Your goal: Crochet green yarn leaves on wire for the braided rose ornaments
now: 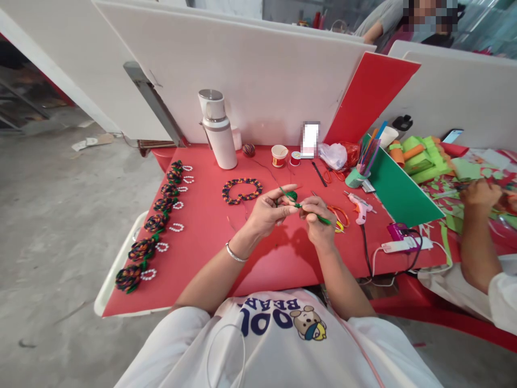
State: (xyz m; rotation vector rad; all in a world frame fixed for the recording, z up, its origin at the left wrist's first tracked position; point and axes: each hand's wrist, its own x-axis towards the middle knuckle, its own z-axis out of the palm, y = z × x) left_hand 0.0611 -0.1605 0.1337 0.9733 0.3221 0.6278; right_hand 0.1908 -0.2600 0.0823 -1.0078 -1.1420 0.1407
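Observation:
My left hand (266,213) pinches a small green crocheted piece (298,205) between thumb and fingers, with a strand looped over the raised forefinger. Closed around a slim crochet hook (324,220) with a green grip, my right hand (318,222) meets the left at the piece; the hook's working tip is hidden. A bundle of green yarn (291,195) shows just behind the fingers. Left of my hands lies a braided multicolour yarn ring (242,191). Orange-handled scissors (341,215) and a yellow-handled tool (339,227) lie partly behind my right hand.
Yarn rosettes (142,249) with white bead loops (148,275) line the table's left edge. At the back stand a thermos (220,143), a paper cup (279,156) and a phone (310,140). A glue gun (361,207) and power strip (406,245) lie right, near a co-worker's arm (479,231).

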